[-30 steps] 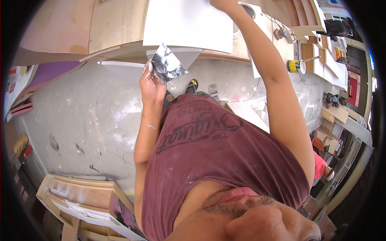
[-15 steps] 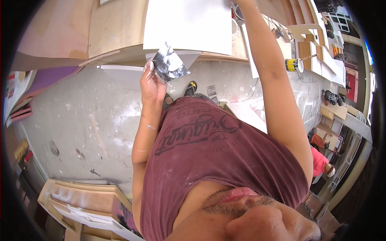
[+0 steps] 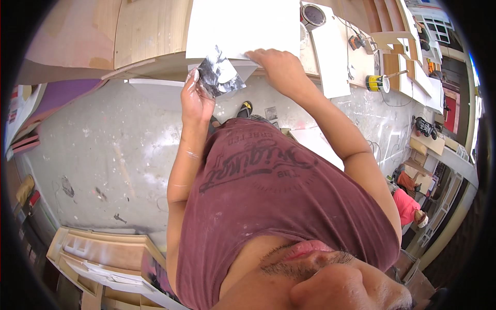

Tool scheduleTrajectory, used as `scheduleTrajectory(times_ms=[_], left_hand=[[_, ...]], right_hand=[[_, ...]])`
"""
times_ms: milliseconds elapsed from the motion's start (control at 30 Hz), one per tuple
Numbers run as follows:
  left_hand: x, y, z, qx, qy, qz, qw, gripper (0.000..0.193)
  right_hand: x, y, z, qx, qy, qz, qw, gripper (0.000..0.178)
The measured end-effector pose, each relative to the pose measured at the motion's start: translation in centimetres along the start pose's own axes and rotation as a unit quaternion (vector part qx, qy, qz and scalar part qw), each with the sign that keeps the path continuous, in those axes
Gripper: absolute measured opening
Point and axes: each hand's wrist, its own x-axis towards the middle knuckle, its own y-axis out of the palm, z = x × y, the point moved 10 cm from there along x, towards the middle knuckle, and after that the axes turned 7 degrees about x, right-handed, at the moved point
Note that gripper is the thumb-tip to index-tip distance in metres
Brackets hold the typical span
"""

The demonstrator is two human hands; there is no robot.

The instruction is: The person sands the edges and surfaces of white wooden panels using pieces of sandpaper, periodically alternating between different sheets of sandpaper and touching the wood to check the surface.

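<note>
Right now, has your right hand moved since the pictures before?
Yes, the right hand has come in toward the body, from farther out to the white board's near edge.

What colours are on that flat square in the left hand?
The flat square is dark grey with white smears, seen in the head view.

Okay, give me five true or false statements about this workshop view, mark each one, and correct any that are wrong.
1. The right hand is at the near edge of the white panel. True.
2. The left hand is empty. False: it holds a smeared square plate.
3. The yellow-labelled can stands to the right of the white panel. True.
4. The T-shirt is bright green. False: it is maroon.
5. The grey floor has pale spots on it. True.
</note>
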Motion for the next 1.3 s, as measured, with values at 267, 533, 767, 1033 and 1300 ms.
scheduleTrajectory(times_ms=[267,533,767,1033,1300], left_hand=[[0.8,-1.7,0.7,0.012,-0.012,-0.005,1.0,0.033],[-0.3,-1.2,0.3,0.006,-0.014,-0.014,1.0,0.019],[0.4,-0.8,0.4,-0.008,-0.009,-0.002,1.0,0.032],[0.8,-0.2,0.5,-0.009,-0.009,0.003,1.0,0.031],[0.2,0.4,0.6,0.015,-0.026,0.046,0.998,0.033]], right_hand=[[7.3,-11.4,-17.5,0.066,0.077,-0.228,0.968,0.035],[14.1,-8.2,-23.0,-0.043,0.258,-0.068,0.963,0.034],[10.7,-3.2,-13.8,-0.051,0.116,-0.033,0.991,0.035],[-3.2,-1.2,-3.0,-0.018,0.023,0.018,0.999,0.054],[3.0,-8.6,-14.3,0.128,0.194,-0.097,0.968,0.037]])
